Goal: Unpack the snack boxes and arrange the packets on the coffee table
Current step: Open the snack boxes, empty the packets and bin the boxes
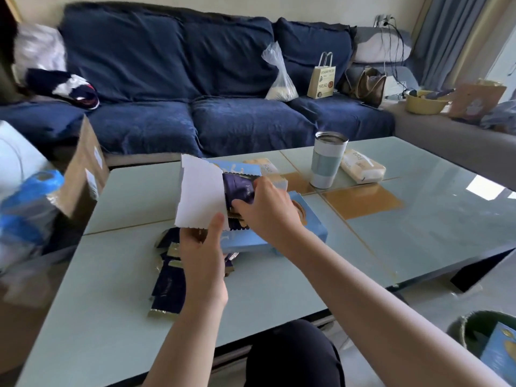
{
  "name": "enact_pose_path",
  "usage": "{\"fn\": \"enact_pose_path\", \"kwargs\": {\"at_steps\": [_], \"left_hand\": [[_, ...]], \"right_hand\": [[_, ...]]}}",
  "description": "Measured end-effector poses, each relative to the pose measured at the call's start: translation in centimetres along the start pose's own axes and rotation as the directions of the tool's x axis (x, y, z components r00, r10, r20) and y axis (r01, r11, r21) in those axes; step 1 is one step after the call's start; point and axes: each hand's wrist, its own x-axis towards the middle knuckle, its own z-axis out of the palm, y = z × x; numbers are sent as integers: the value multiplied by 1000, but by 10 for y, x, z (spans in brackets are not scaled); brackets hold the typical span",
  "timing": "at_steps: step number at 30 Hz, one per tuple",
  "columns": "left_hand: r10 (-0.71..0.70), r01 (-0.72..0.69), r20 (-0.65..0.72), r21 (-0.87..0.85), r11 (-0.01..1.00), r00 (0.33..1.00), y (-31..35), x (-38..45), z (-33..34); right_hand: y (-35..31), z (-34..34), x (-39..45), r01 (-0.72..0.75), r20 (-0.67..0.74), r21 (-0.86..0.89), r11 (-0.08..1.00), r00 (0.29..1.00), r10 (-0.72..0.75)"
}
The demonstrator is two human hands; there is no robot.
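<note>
A light blue snack box lies on the pale glass coffee table, its torn white flap lifted. My left hand grips the box's near edge, thumb on the flap. My right hand reaches into the opening, fingers curled round dark purple packets inside. Several purple packets with gold edges lie in a loose pile on the table under my left hand.
A steel tumbler and a tissue pack stand behind the box. A cardboard carton and blue bags sit left of the table. A bin with another blue box is at lower right. A navy sofa lies beyond.
</note>
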Motion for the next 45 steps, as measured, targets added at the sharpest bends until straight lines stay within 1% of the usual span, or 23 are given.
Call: {"fn": "enact_pose_path", "kwargs": {"at_steps": [2, 5, 7, 9, 13, 16, 19, 21, 24, 28, 32, 36, 40, 42, 43, 45], "left_hand": [[42, -42, -19, 38, 998, 999, 5, 3, -6], [108, -103, -57, 88, 991, 993, 10, 8, -16], [144, -134, -78, 123, 983, 987, 12, 10, -21], [169, -154, -85, 155, 976, 982, 13, 12, -26], [201, -187, -76, 163, 969, 977, 11, 13, -30], [209, -198, -55, 159, 967, 976, 10, 14, -29], [220, -207, -60, 175, 963, 974, 9, 16, -30], [207, -194, -58, 182, 964, 977, 8, 17, -30], [170, -156, -69, 172, 973, 983, 9, 18, -31], [117, -109, -92, 88, 990, 989, 13, 20, -34], [44, -44, -118, 0, 999, 992, 14, 23, -37], [5, -10, -134, -38, 999, 991, 19, 23, -38], [2, -10, -152, -47, 999, 988, 20, 25, -42], [7, -15, -177, -39, 999, 984, 21, 25, -46], [11, -18, -189, -34, 999, 982, 21, 25, -48], [22, -27, -202, -23, 999, 979, 21, 25, -54]], "right_hand": [[-13, 9, 7, -27, 42, 23, 999, 999, 27], [-23, 17, 19, -54, 136, 119, 991, 990, 38], [-26, 17, 25, -113, 229, 227, 967, 972, 59], [-25, 17, 28, -189, 300, 291, 938, 949, 98], [-24, 23, 33, -298, 354, 358, 885, 920, 166], [-22, 27, 37, -393, 407, 408, 824, 886, 222], [-19, 25, 37, -478, 453, 520, 708, 857, 246], [-14, 26, 39, -491, 461, 553, 673, 853, 244], [-13, 26, 41, -476, 462, 572, 668, 860, 216], [-13, 28, 42, -439, 432, 606, 663, 882, 190], [-13, 28, 43, -430, 409, 671, 604, 894, 183], [-12, 25, 43, -423, 395, 741, 522, 903, 171], [-7, 16, 41, -412, 389, 823, 390, 910, 139], [-3, 10, 40, -405, 374, 849, 340, 914, 158], [0, 8, 41, -394, 356, 854, 341, 919, 171], [10, 4, 41, -373, 323, 835, 404, 927, 190]]}}
